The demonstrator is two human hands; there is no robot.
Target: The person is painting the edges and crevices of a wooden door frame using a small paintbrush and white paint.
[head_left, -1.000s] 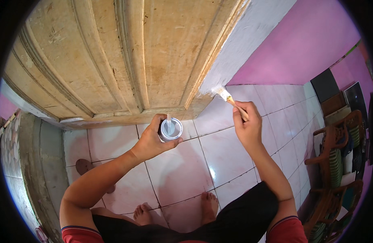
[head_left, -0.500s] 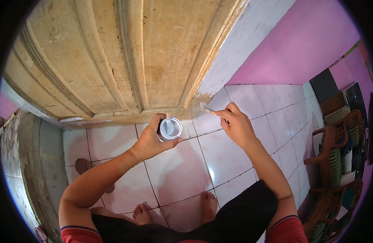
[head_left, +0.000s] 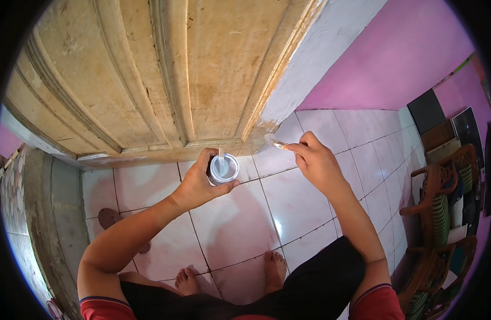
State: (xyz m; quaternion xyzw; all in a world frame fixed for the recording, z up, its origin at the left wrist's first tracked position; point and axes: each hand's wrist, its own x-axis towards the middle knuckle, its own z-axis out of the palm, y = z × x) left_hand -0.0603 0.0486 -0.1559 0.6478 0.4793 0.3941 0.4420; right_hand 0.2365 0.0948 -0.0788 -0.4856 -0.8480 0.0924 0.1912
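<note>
My left hand (head_left: 200, 184) is closed around an open paint can (head_left: 232, 169) with pale paint in it. A flat, pale stirring stick (head_left: 221, 158) leans inside the can against its far rim. In my right hand (head_left: 316, 161) a small paintbrush (head_left: 276, 142) is pinched, its whitish bristles pointing left at the lower right corner of the door. Whether the bristles touch the wood I cannot tell. The wooden door (head_left: 218, 80) is panelled and yellowish; a strip along its right side (head_left: 304, 64) is coated white, ending just above the brush.
Pale tiles (head_left: 240, 218) cover the floor, where my bare feet (head_left: 274, 269) stand. A brown slipper (head_left: 110, 217) lies at the left, near a worn door frame (head_left: 42, 208). Wooden chairs (head_left: 437, 186) line the right side. Beyond the door rises a pink wall (head_left: 378, 64).
My right hand has moved slightly right and the brush has tilted, its bristles now a little farther right. My left hand holds the can in nearly the same place.
</note>
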